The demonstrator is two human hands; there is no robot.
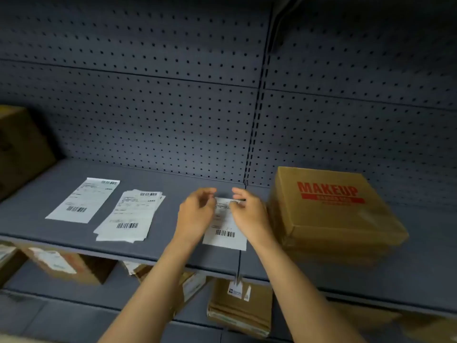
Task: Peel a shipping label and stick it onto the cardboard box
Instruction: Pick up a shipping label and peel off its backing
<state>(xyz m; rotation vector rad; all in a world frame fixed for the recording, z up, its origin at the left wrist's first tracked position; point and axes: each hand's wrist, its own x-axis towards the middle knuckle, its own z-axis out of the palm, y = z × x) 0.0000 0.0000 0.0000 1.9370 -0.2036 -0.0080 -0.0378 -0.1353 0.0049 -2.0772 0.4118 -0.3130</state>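
A white shipping label (225, 231) with a barcode lies on the grey shelf (153, 248), its top end lifted between my two hands. My left hand (196, 214) pinches the label's upper left part. My right hand (249, 211) pinches its top right corner, fingers curled on the paper edge. To the right of my hands, a brown cardboard box (331, 211) printed with red "MAKEUP" lettering sits on the same shelf, flaps closed. The label's middle is hidden behind my hands.
A loose stack of labels (129, 216) and a single label sheet (82, 200) lie left of my hands. Another brown box (19, 149) stands at the far left. Labelled boxes (241, 308) fill the lower shelf. A pegboard wall backs the shelf.
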